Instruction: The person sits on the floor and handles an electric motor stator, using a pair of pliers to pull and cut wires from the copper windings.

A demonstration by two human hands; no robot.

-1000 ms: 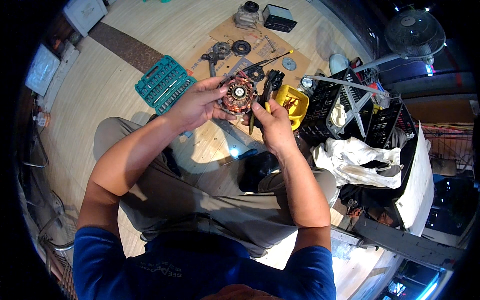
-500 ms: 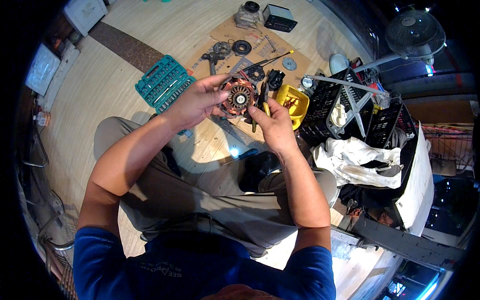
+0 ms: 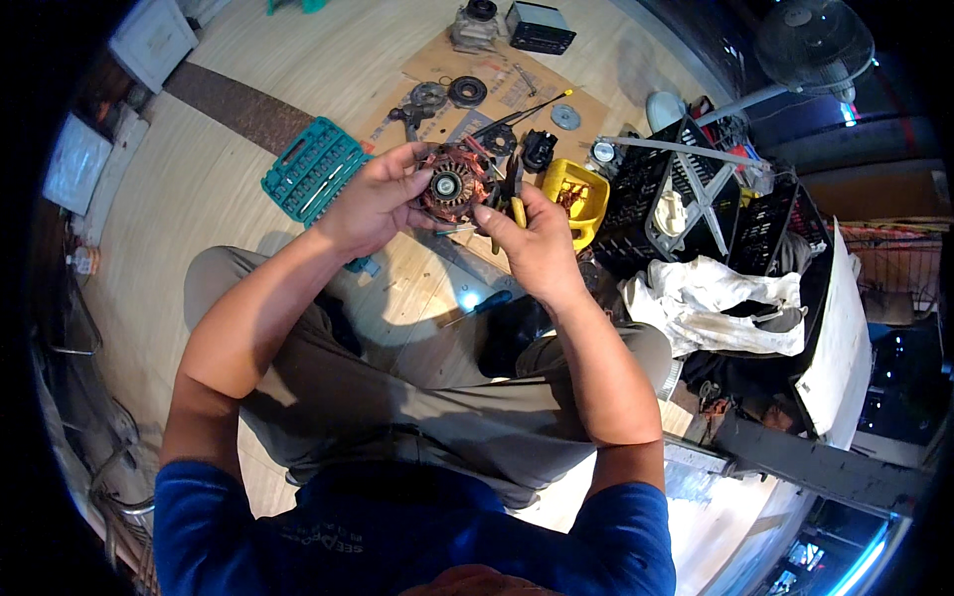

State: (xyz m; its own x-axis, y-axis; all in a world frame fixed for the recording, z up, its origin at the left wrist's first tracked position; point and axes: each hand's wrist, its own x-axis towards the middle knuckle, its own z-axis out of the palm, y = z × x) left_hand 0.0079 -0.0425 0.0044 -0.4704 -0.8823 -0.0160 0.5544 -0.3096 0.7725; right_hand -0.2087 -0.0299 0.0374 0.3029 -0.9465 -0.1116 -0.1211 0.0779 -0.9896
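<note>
An alternator core [image 3: 449, 187], with a copper-wound ring around a finned rotor, is held above the floor in front of me. My left hand [image 3: 370, 207] is closed around its left side, thumb on the face. From the right, my right hand [image 3: 540, 243] grips a pair of pliers [image 3: 518, 207] with yellow handles and dark jaws pointing away from me. The right thumb touches the core's lower right edge. The hand hides part of the plier handles. Beyond the core, dark round parts and a black plastic part [image 3: 538, 150] lie on a cardboard sheet [image 3: 596, 111].
A teal socket set case [image 3: 316, 171] lies open at left. At right are a yellow container [image 3: 593, 217] with copper scraps, black crates [image 3: 636, 214], a white cloth [image 3: 686, 303] and a fan [image 3: 813, 48]. A screwdriver [image 3: 494, 301] lies near my knees; a car stereo [image 3: 541, 28] sits at the back.
Both hands have shifted slightly left with the alternator core, whose face has tilted a little. The pliers stay in my right hand. The whole view has also moved slightly.
</note>
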